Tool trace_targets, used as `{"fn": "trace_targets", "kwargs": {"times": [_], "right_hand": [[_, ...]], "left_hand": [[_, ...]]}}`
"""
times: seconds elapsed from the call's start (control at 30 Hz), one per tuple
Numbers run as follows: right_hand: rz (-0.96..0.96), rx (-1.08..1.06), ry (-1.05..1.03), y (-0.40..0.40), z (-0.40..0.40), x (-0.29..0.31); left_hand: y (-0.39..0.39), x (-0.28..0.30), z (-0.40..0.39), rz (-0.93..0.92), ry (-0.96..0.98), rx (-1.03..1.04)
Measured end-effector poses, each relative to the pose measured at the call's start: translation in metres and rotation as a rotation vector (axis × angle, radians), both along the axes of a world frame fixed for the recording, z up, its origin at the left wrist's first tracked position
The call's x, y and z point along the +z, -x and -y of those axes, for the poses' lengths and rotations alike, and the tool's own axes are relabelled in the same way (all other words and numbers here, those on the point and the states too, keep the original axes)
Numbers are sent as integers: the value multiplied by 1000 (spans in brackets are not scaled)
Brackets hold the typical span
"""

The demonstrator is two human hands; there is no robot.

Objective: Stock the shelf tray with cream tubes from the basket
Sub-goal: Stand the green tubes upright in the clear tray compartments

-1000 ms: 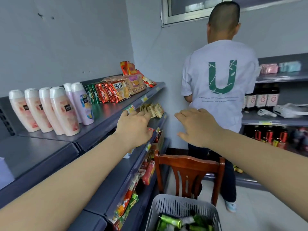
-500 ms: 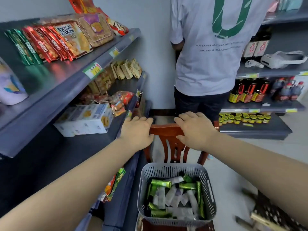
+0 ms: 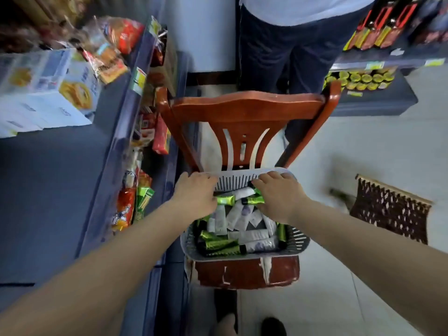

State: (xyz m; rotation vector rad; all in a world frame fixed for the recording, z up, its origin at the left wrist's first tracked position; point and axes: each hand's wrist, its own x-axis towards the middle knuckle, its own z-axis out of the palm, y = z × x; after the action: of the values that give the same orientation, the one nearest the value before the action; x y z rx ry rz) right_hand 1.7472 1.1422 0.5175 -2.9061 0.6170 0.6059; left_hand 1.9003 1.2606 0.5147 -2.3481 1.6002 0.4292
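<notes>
Left edge: blue-grey metal shelving [image 3: 60, 190] was seen with white biscuit boxes [image 3: 48, 93] on the upper level and red and green snack packets [image 3: 131, 204] along the lower lip. No shelf tray for the tubes could be picked out; target location cannot be told.

Compared with half a second before, the view had been tilted sharply downward and both hands had been dropped from the top rail of the red-brown wooden chair [image 3: 244, 107] into the pale grey slotted plastic basket [image 3: 244, 180], which was sat on the chair seat.

Left hand [image 3: 196, 192]: placed at the basket's far-left rim, fingers curled downward over the contents; whether a tube was gripped cannot be told.

Centre: green and white cream tubes [image 3: 232, 229] were heaped loose in the basket, none removed yet.

Right hand [image 3: 278, 195]: placed at the far-right rim, fingers bent down onto a green tube; grasp not confirmed, cannot tell.

Judgement: transition from approach to first pick had been made; stocking not started.

Behind the chair, a person in dark trousers [image 3: 286, 49] was stood. Far right: a brown woven mat [image 3: 390, 209] on the floor.
</notes>
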Motion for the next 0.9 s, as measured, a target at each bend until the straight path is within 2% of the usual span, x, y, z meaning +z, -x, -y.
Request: {"fn": "trace_targets", "kwargs": {"times": [0.33, 0.53, 0.77, 0.9], "right_hand": [[-172, -68, -201, 7, -14, -155], [-235, -94, -255, 11, -21, -227], [-255, -133, -281, 12, -23, -272], [-200, -192, -286, 11, -15, -278]], "left_hand": [[12, -157, -10, -157, -187, -70], [23, -226, -5, -244, -269, -83], [44, -283, 2, -297, -499, -79], [49, -301, 0, -312, -510, -95]]}}
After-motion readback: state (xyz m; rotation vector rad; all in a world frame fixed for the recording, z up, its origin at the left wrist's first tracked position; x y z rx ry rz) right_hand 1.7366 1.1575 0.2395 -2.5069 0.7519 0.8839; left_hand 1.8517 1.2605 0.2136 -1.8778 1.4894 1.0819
